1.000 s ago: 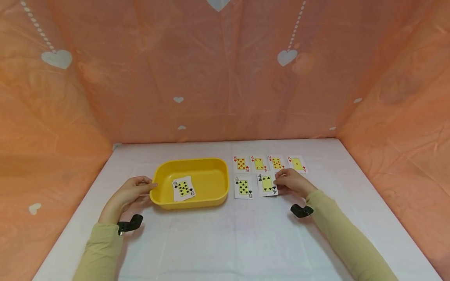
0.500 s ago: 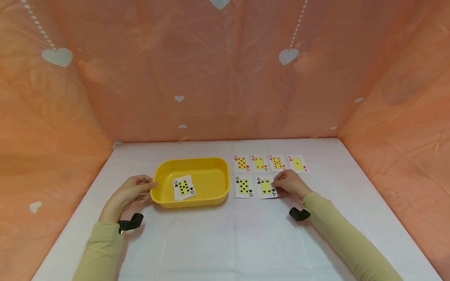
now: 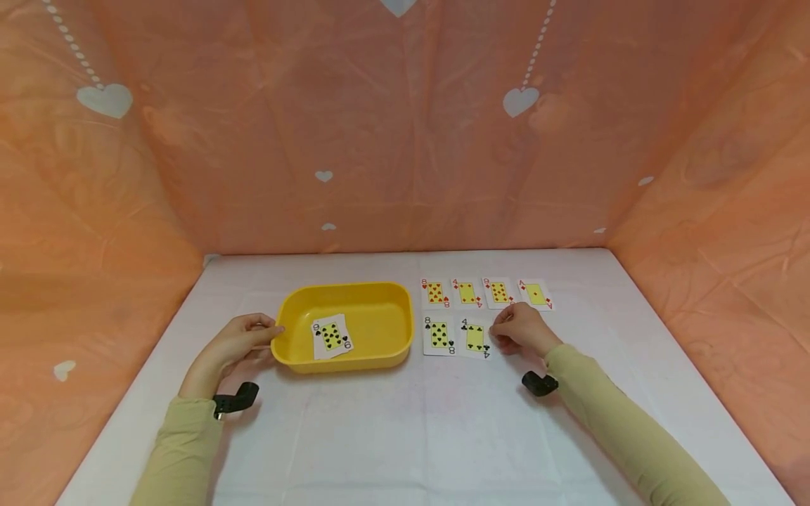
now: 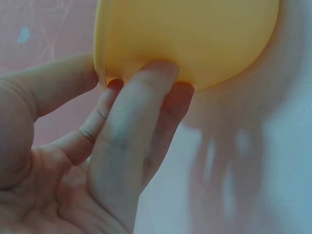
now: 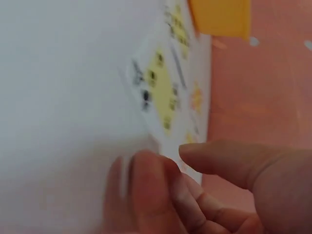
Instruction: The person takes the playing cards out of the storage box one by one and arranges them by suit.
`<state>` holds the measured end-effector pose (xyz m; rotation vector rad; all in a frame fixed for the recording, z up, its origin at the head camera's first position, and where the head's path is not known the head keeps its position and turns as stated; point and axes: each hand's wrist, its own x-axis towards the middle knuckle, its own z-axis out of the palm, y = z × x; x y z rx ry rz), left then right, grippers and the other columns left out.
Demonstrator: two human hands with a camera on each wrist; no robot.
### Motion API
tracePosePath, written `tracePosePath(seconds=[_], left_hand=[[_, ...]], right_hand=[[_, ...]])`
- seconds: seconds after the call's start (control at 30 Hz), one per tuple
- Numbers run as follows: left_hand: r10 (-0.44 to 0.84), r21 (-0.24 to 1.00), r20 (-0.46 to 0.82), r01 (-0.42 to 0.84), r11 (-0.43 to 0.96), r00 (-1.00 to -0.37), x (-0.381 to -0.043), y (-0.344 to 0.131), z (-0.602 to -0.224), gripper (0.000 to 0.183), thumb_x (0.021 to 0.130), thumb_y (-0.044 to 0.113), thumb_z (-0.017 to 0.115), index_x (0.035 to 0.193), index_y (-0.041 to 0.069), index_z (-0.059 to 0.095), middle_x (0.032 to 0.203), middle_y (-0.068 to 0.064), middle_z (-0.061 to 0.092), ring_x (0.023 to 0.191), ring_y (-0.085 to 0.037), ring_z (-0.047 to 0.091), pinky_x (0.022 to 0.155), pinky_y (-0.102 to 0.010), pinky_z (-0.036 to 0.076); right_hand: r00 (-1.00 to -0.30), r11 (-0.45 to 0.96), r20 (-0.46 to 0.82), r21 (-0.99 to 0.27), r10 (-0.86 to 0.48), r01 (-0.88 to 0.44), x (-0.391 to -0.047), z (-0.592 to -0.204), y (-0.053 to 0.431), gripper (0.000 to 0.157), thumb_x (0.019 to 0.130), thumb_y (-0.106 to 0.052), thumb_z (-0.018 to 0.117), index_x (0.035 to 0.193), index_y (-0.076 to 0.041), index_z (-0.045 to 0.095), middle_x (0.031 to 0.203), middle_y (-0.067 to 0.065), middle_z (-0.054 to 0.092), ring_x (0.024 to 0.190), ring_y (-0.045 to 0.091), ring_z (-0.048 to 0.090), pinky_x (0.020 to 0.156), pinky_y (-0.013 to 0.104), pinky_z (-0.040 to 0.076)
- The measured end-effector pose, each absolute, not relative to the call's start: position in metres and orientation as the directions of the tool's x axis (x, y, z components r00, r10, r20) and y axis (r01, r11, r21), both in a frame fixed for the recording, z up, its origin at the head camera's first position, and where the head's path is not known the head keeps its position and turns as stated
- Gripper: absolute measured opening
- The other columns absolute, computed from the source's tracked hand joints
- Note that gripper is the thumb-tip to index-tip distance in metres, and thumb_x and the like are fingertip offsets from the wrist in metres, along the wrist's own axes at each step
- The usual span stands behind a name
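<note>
Yellow tray (image 3: 382, 325) stands upright on the white cloth (image 3: 354, 436), its near left end in the grasp of the left hand (image 3: 235, 343). That hand pinches the rim: the left wrist view shows the thumb at the edge and fingertips pressed to the outer wall. Inside, left of the tray's centre, a black nine (image 3: 332, 336) lies face up and slightly askew, with edges of further cards showing beneath it. To the right of the tray, two rows of cards are laid out face up. Lower row: a black eight (image 3: 439, 335), then the four of clubs (image 3: 474, 339), slightly turned, just beside its neighbour. Upper row, left to right: a red eight (image 3: 435, 293), a red four (image 3: 467, 293), a red nine (image 3: 498, 292) and the ace of diamonds (image 3: 535, 294). The right hand (image 3: 524, 329) is at the right edge of the four of clubs and covers a corner of the red nine in the head view. Thumb and forefinger are parted and the hand appears released; whether a fingertip touches the card cannot be told, the right wrist view being blurred. Both forearms wear pale green sleeves (image 3: 180, 436), with a black wrist mount (image 3: 235, 399) at each wrist.
</note>
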<state>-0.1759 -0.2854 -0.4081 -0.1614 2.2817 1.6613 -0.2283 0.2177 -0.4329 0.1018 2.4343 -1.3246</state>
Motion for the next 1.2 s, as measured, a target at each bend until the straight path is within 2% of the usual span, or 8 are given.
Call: tracePosePath(seconds=[0.23, 0.43, 0.63, 0.8, 1.0, 1.2], left_hand=[[0.090, 0.901, -0.306, -0.258, 0.348, -0.948, -0.176, -0.284, -0.408, 0.039, 0.094, 0.024, 0.063, 0.109, -0.008, 0.048, 0.092, -0.013, 0.063, 0.078, -0.021, 0.066, 0.074, -0.033, 0.055], [0.089, 0.904, -0.304, -0.258, 0.342, -0.948, -0.177, -0.285, -0.409, 0.038, 0.094, 0.023, 0.063, 0.109, -0.008, 0.048, 0.091, -0.013, 0.062, 0.075, -0.019, 0.065, 0.072, -0.032, 0.056], [0.089, 0.904, -0.316, -0.271, 0.332, -0.944, -0.177, -0.284, -0.409, 0.038, 0.094, 0.024, 0.063, 0.110, -0.007, 0.047, 0.091, -0.012, 0.062, 0.073, -0.018, 0.064, 0.071, -0.033, 0.056], [0.087, 0.903, -0.312, -0.267, 0.336, -0.946, -0.177, -0.285, -0.409, 0.036, 0.094, 0.023, 0.063, 0.108, -0.006, 0.047, 0.090, -0.012, 0.062, 0.073, -0.017, 0.064, 0.071, -0.032, 0.056], [0.089, 0.903, -0.306, -0.259, 0.344, -0.948, -0.176, -0.284, -0.408, 0.037, 0.094, 0.022, 0.063, 0.110, -0.007, 0.048, 0.091, -0.010, 0.062, 0.076, -0.016, 0.064, 0.070, -0.032, 0.056], [0.082, 0.897, -0.312, -0.265, 0.353, -0.947, -0.176, -0.284, -0.407, 0.039, 0.094, 0.023, 0.064, 0.112, -0.008, 0.048, 0.089, -0.009, 0.063, 0.074, -0.014, 0.064, 0.068, -0.029, 0.056]], right_hand=[[-0.940, 0.595, -0.296, -0.791, -0.171, 0.141, -0.234, -0.421, 0.227, 0.023, 0.088, -0.009, 0.066, 0.106, 0.005, 0.062, 0.080, 0.013, 0.065, 0.064, 0.020, 0.060, 0.060, 0.032, 0.053], [-0.940, 0.567, -0.238, -0.821, -0.245, 0.060, -0.231, -0.425, 0.222, 0.029, 0.089, -0.009, 0.065, 0.113, 0.007, 0.060, 0.088, 0.014, 0.066, 0.070, 0.021, 0.061, 0.067, 0.033, 0.053], [-0.945, 0.470, -0.220, -0.879, -0.241, 0.085, -0.227, -0.430, 0.221, 0.036, 0.096, -0.011, 0.056, 0.126, 0.008, 0.048, 0.110, 0.021, 0.063, 0.092, 0.027, 0.063, 0.080, 0.036, 0.052], [-0.935, 0.347, -0.189, -0.935, -0.299, 0.078, -0.228, -0.438, 0.225, 0.036, 0.099, -0.006, 0.046, 0.130, 0.012, 0.041, 0.118, 0.029, 0.058, 0.110, 0.035, 0.058, 0.092, 0.040, 0.048], [-0.926, 0.272, -0.182, -0.958, -0.332, 0.091, -0.236, -0.444, 0.228, 0.034, 0.098, -0.001, 0.043, 0.127, 0.016, 0.041, 0.118, 0.032, 0.056, 0.111, 0.036, 0.056, 0.095, 0.039, 0.046], [-0.922, 0.284, -0.202, -0.953, -0.332, 0.107, -0.239, -0.436, 0.227, 0.035, 0.098, -0.003, 0.046, 0.126, 0.016, 0.042, 0.118, 0.031, 0.057, 0.109, 0.035, 0.058, 0.093, 0.040, 0.047]])
